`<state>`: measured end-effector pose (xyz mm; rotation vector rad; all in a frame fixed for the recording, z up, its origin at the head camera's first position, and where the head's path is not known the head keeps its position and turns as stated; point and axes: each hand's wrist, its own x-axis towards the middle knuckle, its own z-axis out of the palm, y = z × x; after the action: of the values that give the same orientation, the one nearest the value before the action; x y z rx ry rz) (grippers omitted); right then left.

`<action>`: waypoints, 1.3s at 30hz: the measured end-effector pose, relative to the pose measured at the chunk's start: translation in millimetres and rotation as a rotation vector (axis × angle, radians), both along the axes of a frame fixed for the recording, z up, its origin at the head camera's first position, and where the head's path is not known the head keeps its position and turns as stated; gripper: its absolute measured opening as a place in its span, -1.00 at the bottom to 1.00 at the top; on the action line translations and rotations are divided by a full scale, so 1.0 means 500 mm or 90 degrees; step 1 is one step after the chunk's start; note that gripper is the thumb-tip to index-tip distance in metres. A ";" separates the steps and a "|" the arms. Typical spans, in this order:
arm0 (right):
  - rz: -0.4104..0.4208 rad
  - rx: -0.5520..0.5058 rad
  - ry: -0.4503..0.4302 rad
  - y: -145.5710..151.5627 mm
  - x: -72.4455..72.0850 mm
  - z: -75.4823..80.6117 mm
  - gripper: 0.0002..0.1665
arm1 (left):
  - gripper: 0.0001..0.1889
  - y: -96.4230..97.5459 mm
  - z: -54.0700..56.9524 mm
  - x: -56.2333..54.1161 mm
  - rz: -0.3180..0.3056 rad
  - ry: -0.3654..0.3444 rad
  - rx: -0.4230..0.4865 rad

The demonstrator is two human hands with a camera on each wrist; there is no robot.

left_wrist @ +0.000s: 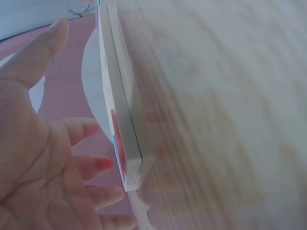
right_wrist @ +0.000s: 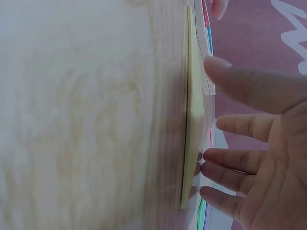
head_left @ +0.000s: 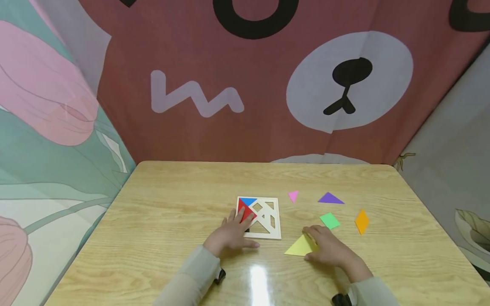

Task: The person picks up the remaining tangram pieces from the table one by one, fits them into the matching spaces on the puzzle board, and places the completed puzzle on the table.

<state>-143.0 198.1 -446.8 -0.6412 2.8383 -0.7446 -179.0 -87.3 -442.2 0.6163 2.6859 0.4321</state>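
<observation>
My left hand (head_left: 231, 235) lies over the left side of a white tangram tray (head_left: 279, 219), fingers spread and the tips on a red triangle (head_left: 249, 212). A blue triangle (head_left: 248, 201) sits beside the red one in the tray. In the right wrist view, a large yellow triangle (right_wrist: 193, 115) lies flat, with my right hand (right_wrist: 268, 158) over it. The right fingers are loosely extended, their tips close to its surface. From the head view, the right hand (head_left: 329, 248) covers the right end of the yellow triangle (head_left: 297, 248).
Right of the tray lie a pink triangle (head_left: 293, 195), a purple triangle (head_left: 331, 198), a green square (head_left: 330, 220) and an orange parallelogram (head_left: 362, 222). All rest on a wooden table (head_left: 172, 191). A printed cloth (head_left: 260, 127) hangs behind the table's far edge.
</observation>
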 end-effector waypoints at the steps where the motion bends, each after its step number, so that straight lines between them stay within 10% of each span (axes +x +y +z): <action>1: -0.001 -0.001 0.002 0.001 0.000 0.000 -0.17 | -0.07 0.000 0.000 0.000 -0.001 -0.002 -0.002; 19: 0.001 0.032 0.027 0.007 -0.011 0.005 -0.27 | -0.08 0.003 -0.002 -0.013 0.001 -0.030 -0.011; 39: -0.010 0.059 0.046 -0.007 -0.014 -0.003 -0.37 | -0.33 -0.008 -0.010 -0.024 -0.035 0.042 -0.024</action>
<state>-150.1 194.5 -448.1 -0.6446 2.9275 -0.5994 -191.2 -91.1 -447.0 0.7029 2.7259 0.3526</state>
